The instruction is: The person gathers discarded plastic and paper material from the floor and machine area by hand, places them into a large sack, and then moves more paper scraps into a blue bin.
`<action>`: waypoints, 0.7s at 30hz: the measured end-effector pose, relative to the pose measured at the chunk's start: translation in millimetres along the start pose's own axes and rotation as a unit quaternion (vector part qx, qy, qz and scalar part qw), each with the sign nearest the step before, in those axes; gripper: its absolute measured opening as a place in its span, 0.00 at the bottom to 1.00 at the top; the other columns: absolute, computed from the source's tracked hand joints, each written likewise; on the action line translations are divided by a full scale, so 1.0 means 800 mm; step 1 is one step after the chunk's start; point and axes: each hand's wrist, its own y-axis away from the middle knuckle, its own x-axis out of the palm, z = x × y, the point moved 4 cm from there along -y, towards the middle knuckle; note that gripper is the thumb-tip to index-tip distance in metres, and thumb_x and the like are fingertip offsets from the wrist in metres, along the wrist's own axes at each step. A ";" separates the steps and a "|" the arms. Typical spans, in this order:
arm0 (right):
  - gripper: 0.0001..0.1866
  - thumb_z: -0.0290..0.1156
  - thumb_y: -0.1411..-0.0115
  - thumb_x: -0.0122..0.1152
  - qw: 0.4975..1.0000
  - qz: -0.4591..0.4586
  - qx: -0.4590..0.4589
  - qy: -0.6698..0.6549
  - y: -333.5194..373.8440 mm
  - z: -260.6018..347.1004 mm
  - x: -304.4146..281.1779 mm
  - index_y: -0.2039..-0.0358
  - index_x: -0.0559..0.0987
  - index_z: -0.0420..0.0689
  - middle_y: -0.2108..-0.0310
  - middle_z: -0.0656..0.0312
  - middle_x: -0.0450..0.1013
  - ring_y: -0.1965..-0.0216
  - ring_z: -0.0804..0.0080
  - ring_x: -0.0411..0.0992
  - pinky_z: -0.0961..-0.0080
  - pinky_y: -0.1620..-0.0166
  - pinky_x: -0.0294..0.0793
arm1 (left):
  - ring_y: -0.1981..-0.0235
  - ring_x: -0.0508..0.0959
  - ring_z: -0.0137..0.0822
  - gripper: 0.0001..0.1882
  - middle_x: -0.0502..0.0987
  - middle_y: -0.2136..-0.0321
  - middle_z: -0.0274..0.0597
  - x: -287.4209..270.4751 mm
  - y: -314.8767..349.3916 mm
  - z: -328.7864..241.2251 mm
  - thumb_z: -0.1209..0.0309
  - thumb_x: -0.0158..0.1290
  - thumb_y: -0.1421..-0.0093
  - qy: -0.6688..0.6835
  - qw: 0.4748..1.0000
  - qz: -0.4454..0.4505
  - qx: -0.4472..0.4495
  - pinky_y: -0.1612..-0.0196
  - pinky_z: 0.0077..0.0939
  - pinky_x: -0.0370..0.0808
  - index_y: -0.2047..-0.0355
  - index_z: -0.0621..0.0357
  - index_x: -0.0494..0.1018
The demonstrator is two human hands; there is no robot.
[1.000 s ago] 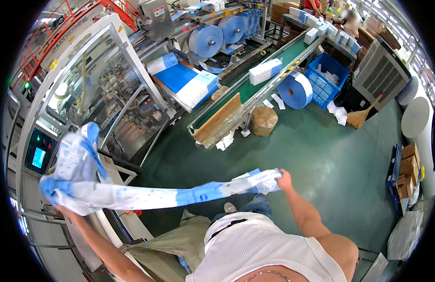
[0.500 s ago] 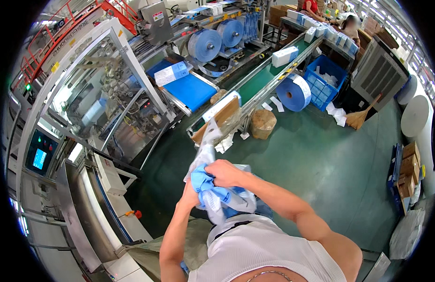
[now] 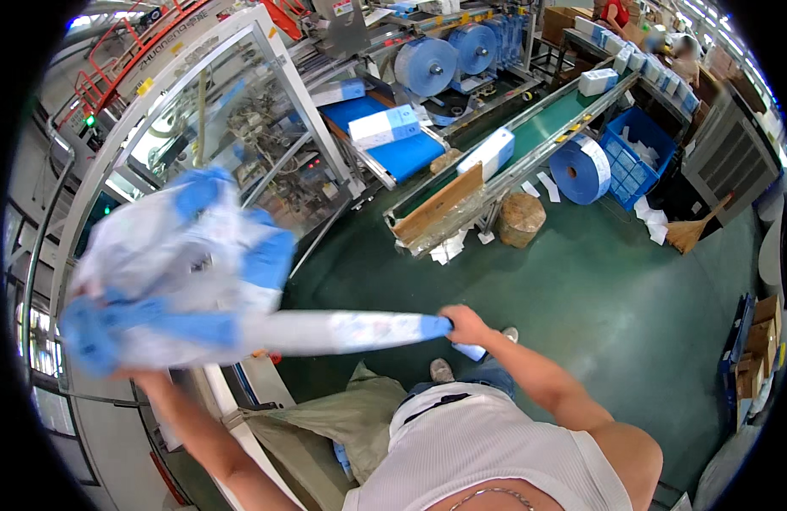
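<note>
A crumpled bundle of white and blue printed plastic film (image 3: 197, 281) is spread out at the left, smeared by motion. My left hand (image 3: 138, 375) is under its lower left side, holding it up; the fingers are mostly hidden by the film. From the bundle a twisted strip runs taut to the right. My right hand (image 3: 468, 326) is closed round the blue end of that strip, in front of my body. Below the right hand a small white and blue piece (image 3: 470, 350) shows, partly covered.
A pale green sack (image 3: 351, 413) lies open at my left side, beside a machine with a framed window (image 3: 231, 128). Ahead, wrapped packs lie on a blue belt (image 3: 410, 157) and a green conveyor (image 3: 534, 128). A film roll (image 3: 580, 169), blue crate (image 3: 636, 162) and broom (image 3: 691, 230) stand right. Co-workers are far off.
My hands have moved apart: the left swung out to the left with the film bundle, which opened up, and the right pulled the strip taut. The view has shifted left.
</note>
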 end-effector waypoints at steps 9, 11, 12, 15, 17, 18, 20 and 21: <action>0.19 0.12 0.53 0.51 0.926 -0.272 0.262 0.013 0.140 -0.245 -0.007 0.63 0.83 0.40 0.67 0.52 0.80 0.61 0.58 0.79 0.67 0.58 0.78 | 0.59 0.75 0.33 0.20 0.77 0.54 0.40 -0.138 -0.027 0.179 0.66 0.44 0.29 0.004 0.946 -0.010 -0.324 0.53 0.27 0.73 0.40 0.56 0.71; 0.11 0.13 0.47 0.52 0.858 -0.348 0.318 -0.205 0.127 -0.290 -0.095 0.66 0.80 0.36 0.76 0.58 0.77 0.74 0.67 0.76 0.70 0.74 0.74 | 0.65 0.71 0.27 0.16 0.74 0.60 0.31 -0.012 0.021 0.105 0.67 0.46 0.29 0.133 0.868 -0.143 -0.456 0.59 0.22 0.71 0.44 0.53 0.73; 0.07 0.16 0.45 0.54 0.844 -0.313 0.325 -0.289 0.077 -0.239 -0.111 0.67 0.79 0.38 0.76 0.59 0.76 0.78 0.72 0.73 0.72 0.76 0.71 | 0.61 0.73 0.29 0.17 0.75 0.56 0.33 -0.014 0.068 0.119 0.66 0.48 0.30 0.208 0.834 -0.105 -0.500 0.56 0.23 0.72 0.43 0.54 0.73; 0.18 0.29 0.52 0.62 0.945 -0.212 0.248 0.016 -0.040 -0.090 -0.194 0.59 0.78 0.38 0.71 0.48 0.77 0.73 0.54 0.77 0.62 0.66 0.76 | 0.53 0.77 0.35 0.21 0.77 0.49 0.40 0.040 0.183 0.097 0.64 0.48 0.31 0.391 0.730 0.139 -0.543 0.48 0.29 0.74 0.43 0.61 0.72; 0.28 0.38 0.53 0.63 0.962 -0.124 0.214 0.119 -0.075 -0.020 -0.214 0.51 0.74 0.40 0.64 0.41 0.79 0.62 0.39 0.78 0.52 0.55 0.76 | 0.47 0.73 0.35 0.24 0.74 0.45 0.43 0.131 0.187 -0.038 0.63 0.46 0.32 0.438 0.724 0.296 -0.443 0.42 0.30 0.70 0.39 0.62 0.68; 0.32 0.44 0.51 0.63 0.956 -0.041 0.266 0.116 -0.098 0.014 -0.199 0.47 0.72 0.41 0.62 0.41 0.79 0.59 0.40 0.78 0.50 0.53 0.76 | 0.44 0.72 0.36 0.25 0.73 0.43 0.45 0.159 0.181 -0.105 0.63 0.46 0.32 0.449 0.721 0.365 -0.381 0.39 0.30 0.68 0.38 0.63 0.67; 0.28 0.48 0.44 0.57 0.957 0.010 0.206 0.205 -0.133 0.083 -0.156 0.49 0.71 0.43 0.62 0.41 0.79 0.59 0.40 0.78 0.48 0.54 0.77 | 0.39 0.68 0.41 0.29 0.68 0.38 0.50 0.195 0.186 -0.184 0.64 0.48 0.34 0.437 0.757 0.407 -0.265 0.35 0.33 0.64 0.35 0.61 0.64; 0.24 0.47 0.41 0.56 0.958 0.039 0.171 0.227 -0.146 0.120 -0.131 0.52 0.71 0.44 0.64 0.43 0.79 0.60 0.40 0.78 0.47 0.56 0.77 | 0.36 0.66 0.45 0.28 0.66 0.36 0.52 0.206 0.192 -0.219 0.65 0.50 0.36 0.450 0.754 0.412 -0.245 0.33 0.36 0.60 0.37 0.61 0.65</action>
